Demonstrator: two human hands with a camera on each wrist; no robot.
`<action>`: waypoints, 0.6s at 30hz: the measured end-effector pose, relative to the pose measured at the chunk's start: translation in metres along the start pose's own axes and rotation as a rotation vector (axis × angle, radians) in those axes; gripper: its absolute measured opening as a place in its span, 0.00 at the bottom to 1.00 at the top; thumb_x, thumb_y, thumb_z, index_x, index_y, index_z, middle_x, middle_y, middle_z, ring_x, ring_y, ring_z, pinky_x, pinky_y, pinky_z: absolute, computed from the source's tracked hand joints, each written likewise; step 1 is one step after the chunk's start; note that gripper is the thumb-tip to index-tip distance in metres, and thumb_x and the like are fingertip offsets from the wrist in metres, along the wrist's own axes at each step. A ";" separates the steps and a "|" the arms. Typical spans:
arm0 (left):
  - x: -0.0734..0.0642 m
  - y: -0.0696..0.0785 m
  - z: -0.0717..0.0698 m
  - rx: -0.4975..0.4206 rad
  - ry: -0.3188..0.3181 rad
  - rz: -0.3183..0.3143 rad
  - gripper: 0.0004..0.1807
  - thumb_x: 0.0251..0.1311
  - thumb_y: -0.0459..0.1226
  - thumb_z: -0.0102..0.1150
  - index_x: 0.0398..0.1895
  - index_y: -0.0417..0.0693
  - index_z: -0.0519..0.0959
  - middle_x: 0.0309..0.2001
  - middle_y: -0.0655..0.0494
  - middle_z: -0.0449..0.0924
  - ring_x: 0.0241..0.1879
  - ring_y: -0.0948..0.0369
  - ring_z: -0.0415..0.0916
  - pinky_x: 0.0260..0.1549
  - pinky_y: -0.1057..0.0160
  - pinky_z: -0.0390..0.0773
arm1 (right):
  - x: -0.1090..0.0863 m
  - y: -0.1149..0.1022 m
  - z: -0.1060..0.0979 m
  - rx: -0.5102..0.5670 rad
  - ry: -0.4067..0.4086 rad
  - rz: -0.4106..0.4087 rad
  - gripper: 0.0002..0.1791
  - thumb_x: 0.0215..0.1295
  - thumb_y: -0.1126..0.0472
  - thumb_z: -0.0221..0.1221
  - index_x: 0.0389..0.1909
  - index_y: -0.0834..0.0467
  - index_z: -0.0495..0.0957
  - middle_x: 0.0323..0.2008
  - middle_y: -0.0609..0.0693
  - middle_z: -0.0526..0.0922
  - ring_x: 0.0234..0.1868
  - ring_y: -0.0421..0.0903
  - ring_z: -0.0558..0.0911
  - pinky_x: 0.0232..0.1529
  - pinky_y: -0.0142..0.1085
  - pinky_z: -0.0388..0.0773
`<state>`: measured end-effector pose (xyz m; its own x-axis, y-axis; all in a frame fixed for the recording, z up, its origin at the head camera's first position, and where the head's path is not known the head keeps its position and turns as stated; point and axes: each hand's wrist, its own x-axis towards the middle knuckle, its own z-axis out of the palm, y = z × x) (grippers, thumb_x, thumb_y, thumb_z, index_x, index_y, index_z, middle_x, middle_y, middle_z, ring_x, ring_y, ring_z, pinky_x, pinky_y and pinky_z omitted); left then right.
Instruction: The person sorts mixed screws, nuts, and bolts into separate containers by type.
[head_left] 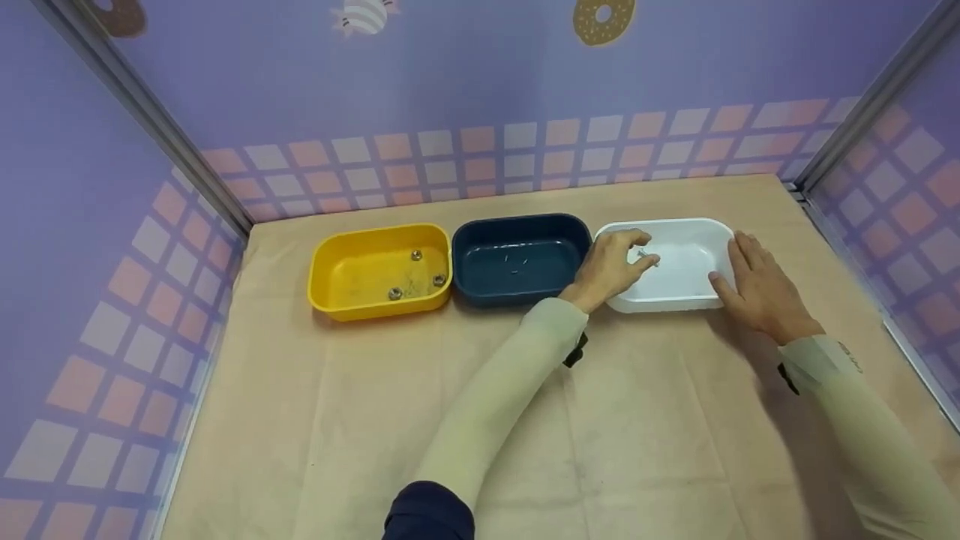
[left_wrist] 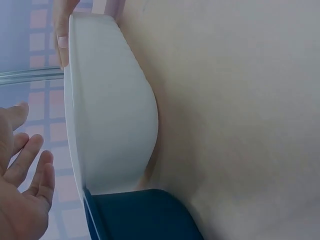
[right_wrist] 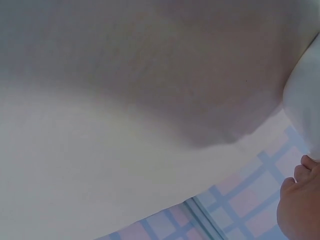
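Observation:
Above the left end of a white tray [head_left: 688, 255], my left hand [head_left: 611, 262] has its thumb and index finger apart. A few small pale slender pieces [head_left: 649, 259] show beside those fingertips; too small to name, and whether they lie in the tray or hang above it I cannot tell. The left wrist view has this hand's loosely bent fingers [left_wrist: 32, 170] above the rim. My right hand [head_left: 769, 292] rests at the tray's right end, fingers nearly straight along the rim and thumb over the near corner. Its fingertips [right_wrist: 305, 167] meet the white wall in the right wrist view.
A dark blue tray [head_left: 517, 296] stands left of the white one, with a few tiny slender pieces [head_left: 516, 261] inside. Left of it, a yellow tray [head_left: 379, 306] holds three metal nuts [head_left: 395, 293]. A tiled-pattern wall [head_left: 502, 161] closes the table's back.

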<state>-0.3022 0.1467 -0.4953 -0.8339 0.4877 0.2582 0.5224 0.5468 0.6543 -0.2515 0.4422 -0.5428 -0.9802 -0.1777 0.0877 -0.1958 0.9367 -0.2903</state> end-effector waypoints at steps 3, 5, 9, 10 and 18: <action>-0.005 0.000 -0.005 0.012 -0.022 -0.006 0.24 0.74 0.48 0.67 0.66 0.47 0.83 0.64 0.58 0.86 0.68 0.63 0.78 0.68 0.72 0.74 | 0.001 0.001 -0.002 -0.008 -0.004 -0.007 0.48 0.84 0.39 0.41 0.84 0.73 0.42 0.84 0.73 0.43 0.84 0.74 0.44 0.84 0.66 0.43; -0.009 -0.002 -0.008 0.030 -0.034 0.001 0.25 0.74 0.49 0.66 0.66 0.47 0.83 0.65 0.58 0.85 0.67 0.62 0.79 0.67 0.72 0.75 | 0.001 0.002 -0.005 -0.015 -0.017 -0.007 0.49 0.84 0.39 0.42 0.83 0.74 0.42 0.84 0.74 0.43 0.84 0.74 0.45 0.84 0.66 0.43; -0.017 -0.008 -0.022 0.132 -0.017 0.028 0.24 0.75 0.51 0.64 0.65 0.49 0.84 0.64 0.57 0.86 0.62 0.59 0.83 0.61 0.67 0.80 | 0.005 0.002 -0.015 -0.013 -0.061 -0.005 0.52 0.82 0.36 0.46 0.83 0.75 0.43 0.83 0.76 0.43 0.84 0.75 0.44 0.83 0.67 0.43; -0.019 -0.012 -0.027 0.166 -0.007 0.036 0.24 0.75 0.51 0.64 0.65 0.49 0.84 0.63 0.57 0.86 0.60 0.58 0.84 0.59 0.65 0.81 | 0.005 0.002 -0.017 -0.005 -0.069 -0.005 0.53 0.82 0.36 0.47 0.83 0.75 0.43 0.83 0.76 0.43 0.84 0.75 0.44 0.83 0.67 0.42; -0.041 -0.046 -0.075 0.351 0.026 0.049 0.27 0.75 0.56 0.60 0.68 0.51 0.82 0.67 0.56 0.83 0.64 0.54 0.80 0.66 0.54 0.77 | 0.010 -0.006 -0.036 0.045 0.003 -0.022 0.49 0.80 0.37 0.52 0.84 0.69 0.51 0.82 0.76 0.49 0.82 0.79 0.45 0.80 0.74 0.43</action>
<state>-0.3060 0.0502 -0.4826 -0.8082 0.5040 0.3046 0.5875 0.7259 0.3576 -0.2594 0.4460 -0.5055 -0.9754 -0.1976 0.0973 -0.2189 0.9178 -0.3313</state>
